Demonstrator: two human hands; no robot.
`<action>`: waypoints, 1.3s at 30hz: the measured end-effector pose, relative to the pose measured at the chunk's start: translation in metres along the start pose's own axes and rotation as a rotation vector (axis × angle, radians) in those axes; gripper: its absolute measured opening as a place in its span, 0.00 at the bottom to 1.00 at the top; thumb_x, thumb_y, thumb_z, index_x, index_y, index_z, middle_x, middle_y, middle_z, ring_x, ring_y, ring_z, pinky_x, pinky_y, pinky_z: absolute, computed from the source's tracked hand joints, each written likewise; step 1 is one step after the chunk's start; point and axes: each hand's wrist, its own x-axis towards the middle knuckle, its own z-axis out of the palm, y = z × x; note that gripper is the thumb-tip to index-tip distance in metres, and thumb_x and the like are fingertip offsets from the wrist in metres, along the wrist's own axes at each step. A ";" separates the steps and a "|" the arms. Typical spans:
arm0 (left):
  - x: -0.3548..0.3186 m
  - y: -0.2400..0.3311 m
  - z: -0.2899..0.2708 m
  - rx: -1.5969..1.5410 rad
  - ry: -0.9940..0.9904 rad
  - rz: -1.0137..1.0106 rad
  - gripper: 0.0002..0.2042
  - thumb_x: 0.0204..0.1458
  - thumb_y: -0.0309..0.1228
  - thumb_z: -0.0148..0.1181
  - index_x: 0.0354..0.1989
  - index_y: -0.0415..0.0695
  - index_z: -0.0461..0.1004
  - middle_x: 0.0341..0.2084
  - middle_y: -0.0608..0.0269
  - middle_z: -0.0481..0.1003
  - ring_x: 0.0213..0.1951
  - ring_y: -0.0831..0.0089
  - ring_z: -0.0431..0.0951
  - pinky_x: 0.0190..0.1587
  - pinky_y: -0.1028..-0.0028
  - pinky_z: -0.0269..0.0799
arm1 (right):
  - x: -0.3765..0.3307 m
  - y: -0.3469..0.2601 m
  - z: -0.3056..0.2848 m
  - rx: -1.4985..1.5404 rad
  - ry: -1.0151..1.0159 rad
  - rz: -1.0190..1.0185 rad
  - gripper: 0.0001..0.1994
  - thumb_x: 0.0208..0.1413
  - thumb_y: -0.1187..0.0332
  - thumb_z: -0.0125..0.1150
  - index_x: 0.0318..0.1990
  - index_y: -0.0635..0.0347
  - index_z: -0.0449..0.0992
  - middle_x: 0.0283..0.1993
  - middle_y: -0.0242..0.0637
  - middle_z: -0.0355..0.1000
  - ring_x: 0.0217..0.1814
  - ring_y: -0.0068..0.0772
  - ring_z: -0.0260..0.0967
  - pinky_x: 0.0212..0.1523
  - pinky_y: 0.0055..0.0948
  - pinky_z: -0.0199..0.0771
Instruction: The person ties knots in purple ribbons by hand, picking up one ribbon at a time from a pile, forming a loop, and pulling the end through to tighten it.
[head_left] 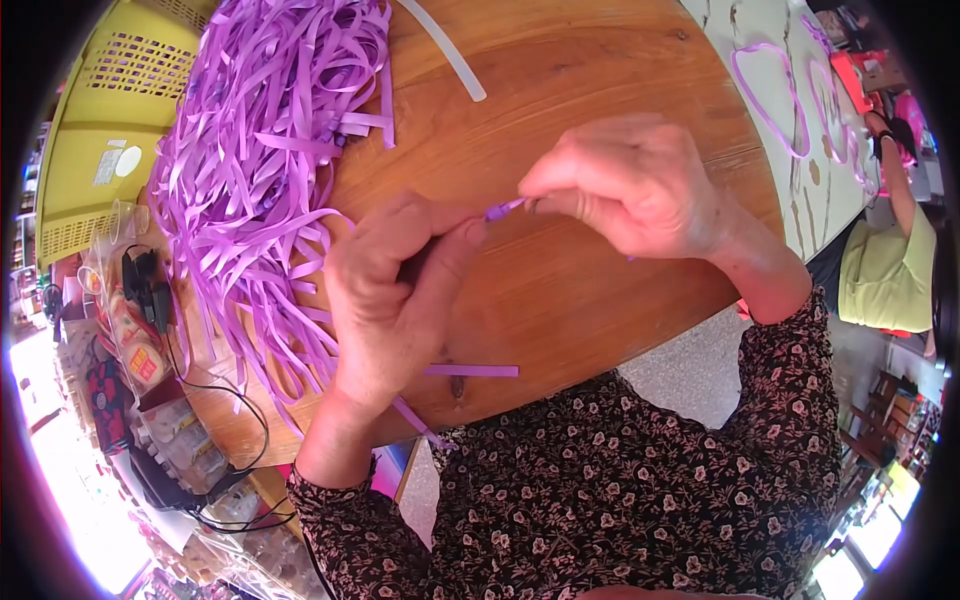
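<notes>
Purple strip (505,209) pinched between closed fingers of left hand (395,290) and right hand (630,185).

Both hands raised close together, left hand (395,290) apparently fisted; right hand (630,185) fingertips pinched

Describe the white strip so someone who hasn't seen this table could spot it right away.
Start at the round wooden table. At its far edge, just right of the purple strip pile, lies the white strip, slanting. It is the only pale one, lying alone and apart from both hands.
</notes>
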 end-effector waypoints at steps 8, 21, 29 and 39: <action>-0.003 0.005 0.013 -0.220 0.018 -0.269 0.05 0.49 0.23 0.62 0.34 0.37 0.76 0.16 0.71 0.67 0.19 0.87 0.60 0.20 0.82 0.54 | -0.003 0.006 0.011 0.073 -0.098 0.063 0.09 0.47 0.77 0.62 0.37 0.58 0.73 0.26 0.35 0.70 0.28 0.38 0.70 0.26 0.32 0.69; -0.003 -0.009 -0.005 1.166 0.111 0.329 0.19 0.43 0.16 0.59 0.47 0.36 0.69 0.38 0.54 0.74 0.33 0.63 0.76 0.35 0.70 0.72 | -0.003 0.016 0.012 0.081 -0.142 0.029 0.10 0.48 0.78 0.60 0.39 0.60 0.74 0.28 0.35 0.72 0.30 0.35 0.73 0.29 0.28 0.73; 0.013 0.015 0.037 -0.712 0.122 -0.378 0.11 0.51 0.21 0.59 0.43 0.36 0.71 0.30 0.65 0.72 0.30 0.84 0.69 0.33 0.83 0.65 | -0.002 0.002 0.000 0.143 0.086 0.170 0.08 0.52 0.78 0.58 0.40 0.61 0.76 0.32 0.32 0.75 0.25 0.21 0.71 0.24 0.20 0.70; 0.019 -0.003 0.031 0.381 0.232 0.242 0.21 0.46 0.20 0.58 0.51 0.37 0.68 0.36 0.48 0.72 0.41 0.57 0.72 0.47 0.67 0.66 | -0.009 0.017 -0.010 0.049 0.009 0.121 0.07 0.47 0.78 0.63 0.36 0.61 0.78 0.28 0.33 0.72 0.27 0.24 0.71 0.27 0.20 0.69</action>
